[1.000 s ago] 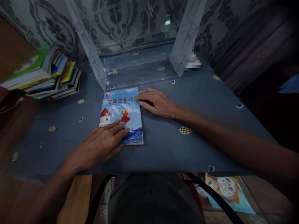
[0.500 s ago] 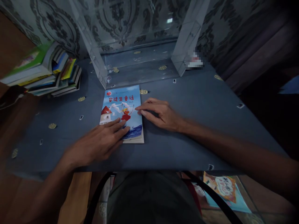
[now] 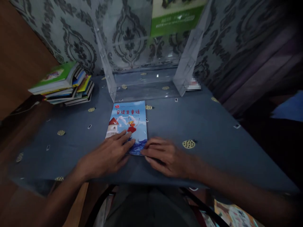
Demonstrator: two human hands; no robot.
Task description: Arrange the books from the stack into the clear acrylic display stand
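My left hand (image 3: 107, 155) lies spread on the blue book (image 3: 126, 123); right hand (image 3: 165, 156) curled at its lower-right corner, can't tell if pinching.

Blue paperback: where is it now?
In the head view, the blue paperback lies left of centre before the clear stand, left hand on it, right hand at its near right corner.

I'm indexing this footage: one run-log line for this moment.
left hand: resting on light-blue illustrated paperback book | right hand: touching book's lower right corner | book: closed, on grey-blue pineapple-print tablecloth
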